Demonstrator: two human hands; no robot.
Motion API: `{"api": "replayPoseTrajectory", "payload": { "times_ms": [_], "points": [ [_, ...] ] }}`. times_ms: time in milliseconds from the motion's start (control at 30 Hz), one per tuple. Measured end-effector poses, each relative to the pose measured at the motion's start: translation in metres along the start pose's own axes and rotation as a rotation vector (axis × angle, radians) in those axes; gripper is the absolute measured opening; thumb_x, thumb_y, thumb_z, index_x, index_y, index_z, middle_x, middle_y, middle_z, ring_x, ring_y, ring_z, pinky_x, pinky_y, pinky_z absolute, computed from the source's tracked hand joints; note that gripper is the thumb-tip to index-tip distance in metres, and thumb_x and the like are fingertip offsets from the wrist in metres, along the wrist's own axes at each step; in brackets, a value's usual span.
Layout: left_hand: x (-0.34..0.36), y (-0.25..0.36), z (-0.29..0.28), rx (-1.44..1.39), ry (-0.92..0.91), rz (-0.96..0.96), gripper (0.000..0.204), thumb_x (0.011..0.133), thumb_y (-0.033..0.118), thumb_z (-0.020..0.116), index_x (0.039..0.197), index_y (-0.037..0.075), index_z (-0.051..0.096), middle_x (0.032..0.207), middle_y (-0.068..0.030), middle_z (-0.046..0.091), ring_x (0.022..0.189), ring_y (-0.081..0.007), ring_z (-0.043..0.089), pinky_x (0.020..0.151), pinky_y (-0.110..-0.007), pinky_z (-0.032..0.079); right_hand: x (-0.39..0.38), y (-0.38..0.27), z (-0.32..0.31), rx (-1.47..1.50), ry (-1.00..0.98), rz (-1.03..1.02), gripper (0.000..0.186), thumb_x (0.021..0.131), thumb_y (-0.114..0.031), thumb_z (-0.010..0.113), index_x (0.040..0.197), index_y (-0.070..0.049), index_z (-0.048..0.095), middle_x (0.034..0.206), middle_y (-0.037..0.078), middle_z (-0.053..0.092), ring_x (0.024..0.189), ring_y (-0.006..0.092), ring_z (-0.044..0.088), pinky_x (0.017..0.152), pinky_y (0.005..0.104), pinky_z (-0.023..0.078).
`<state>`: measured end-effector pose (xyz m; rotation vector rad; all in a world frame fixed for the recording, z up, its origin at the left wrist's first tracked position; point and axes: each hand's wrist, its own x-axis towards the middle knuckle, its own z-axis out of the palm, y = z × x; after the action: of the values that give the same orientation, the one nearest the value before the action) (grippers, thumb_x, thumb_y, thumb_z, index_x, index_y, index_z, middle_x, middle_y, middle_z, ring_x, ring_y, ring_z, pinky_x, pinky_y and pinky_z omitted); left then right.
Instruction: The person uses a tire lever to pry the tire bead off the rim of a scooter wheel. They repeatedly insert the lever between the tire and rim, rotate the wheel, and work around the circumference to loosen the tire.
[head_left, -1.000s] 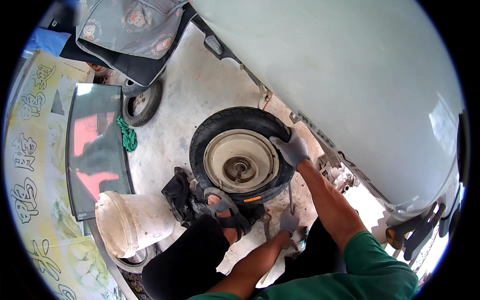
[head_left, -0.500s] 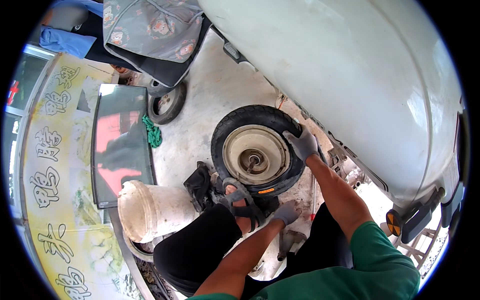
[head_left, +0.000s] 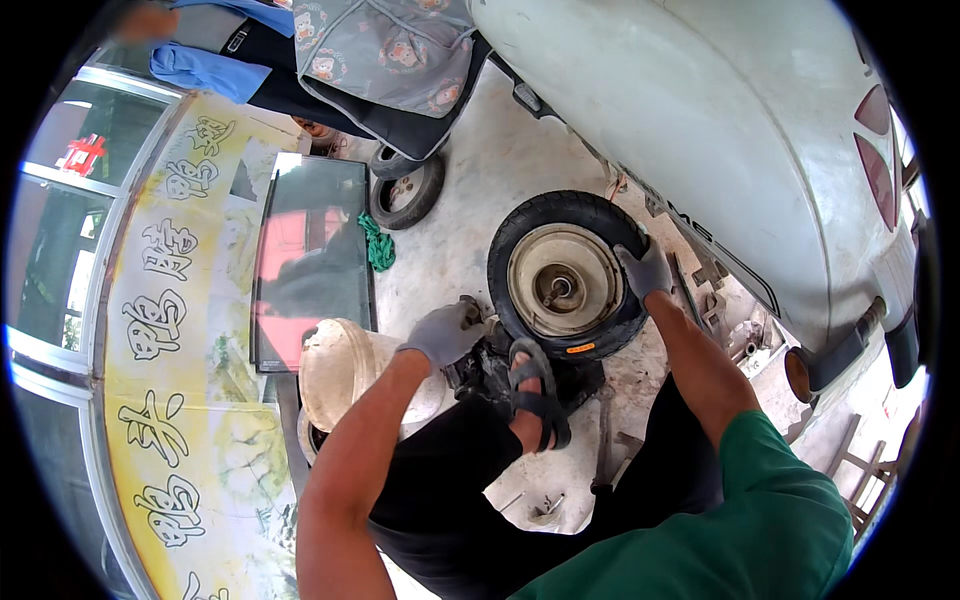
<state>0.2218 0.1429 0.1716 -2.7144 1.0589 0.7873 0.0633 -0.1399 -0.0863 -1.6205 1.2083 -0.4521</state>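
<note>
A black tyre (head_left: 527,221) on a cream wheel rim (head_left: 530,306) stands in front of me, tilted, with an axle stub at its hub. My right hand (head_left: 646,272), in a grey glove, grips the tyre's right edge. To the left of the wheel, my gloved left hand (head_left: 442,335) is closed at the top of a crumpled black bag-like thing (head_left: 482,368). Whatever its curled fingers hold is dark and partly hidden. My sandalled foot (head_left: 532,392) rests against the lower side of the tyre.
A dirty white bucket (head_left: 335,375) lies at my left, before a leaning glass pane (head_left: 310,265) and a green rag (head_left: 377,243). Old tyres (head_left: 425,195) lie farther off. A pale vehicle (head_left: 690,130) fills the right. Another person stands at the far left by a padded cover (head_left: 390,60).
My left hand has come up from the floor below the wheel to the black bag-like thing on its left. My right hand stays on the tyre. The whole view has shifted.
</note>
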Motion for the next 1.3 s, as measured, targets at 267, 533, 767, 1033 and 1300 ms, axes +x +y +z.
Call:
{"api": "replayPoseTrajectory", "payload": {
  "times_ms": [267,533,767,1033,1300],
  "points": [
    [0.044,-0.090,0.060,-0.245,0.098,-0.009,0.062,0.093,0.046,0.071,0.134,0.001,0.063,0.122,-0.0208,0.072,0.115,-0.0357,0.068,0.101,-0.041,0.052,-0.008,0.045,0.021,0.063,0.123,0.258,0.092,0.083,-0.061,0.079,0.149,-0.003,0.049,0.138,0.025,0.063,0.129,0.0413,0.060,0.107,0.0480,0.048],
    [0.202,-0.085,0.109,-0.704,0.504,0.146,0.093,0.083,0.048,0.086,0.148,-0.004,0.047,0.131,-0.0254,0.065,0.122,-0.0372,0.064,0.107,-0.042,0.050,-0.013,0.052,0.037,-0.059,0.267,0.263,0.086,0.087,-0.064,0.075,0.143,-0.002,0.053,0.130,0.028,0.067,0.122,0.0439,0.064,0.103,0.0479,0.049],
    [0.249,-0.064,0.126,-1.031,0.326,0.233,0.094,0.076,0.044,0.092,0.141,-0.009,0.051,0.129,-0.0217,0.068,0.120,-0.0271,0.067,0.104,-0.037,0.051,-0.016,0.054,0.036,-0.137,0.351,0.213,0.079,0.093,-0.064,0.068,0.137,0.001,0.057,0.121,0.029,0.070,0.116,0.0453,0.066,0.100,0.0479,0.050],
    [0.241,-0.057,0.112,-0.989,0.264,0.110,0.082,0.077,0.045,0.089,0.133,-0.006,0.059,0.111,-0.0177,0.075,0.105,-0.0247,0.073,0.094,-0.035,0.056,-0.007,0.079,0.042,-0.151,0.406,0.205,0.077,0.094,-0.061,0.068,0.138,0.001,0.056,0.124,0.029,0.069,0.117,0.0436,0.066,0.100,0.0470,0.050],
    [0.260,-0.082,0.130,-0.979,0.275,0.137,0.078,0.076,0.047,0.090,0.129,-0.004,0.064,0.113,-0.0199,0.076,0.107,-0.0260,0.073,0.095,-0.037,0.055,-0.008,0.071,0.048,-0.142,0.408,0.185,0.076,0.091,-0.063,0.070,0.132,0.000,0.060,0.122,0.028,0.069,0.114,0.0438,0.067,0.098,0.0478,0.051]
  ]
}}
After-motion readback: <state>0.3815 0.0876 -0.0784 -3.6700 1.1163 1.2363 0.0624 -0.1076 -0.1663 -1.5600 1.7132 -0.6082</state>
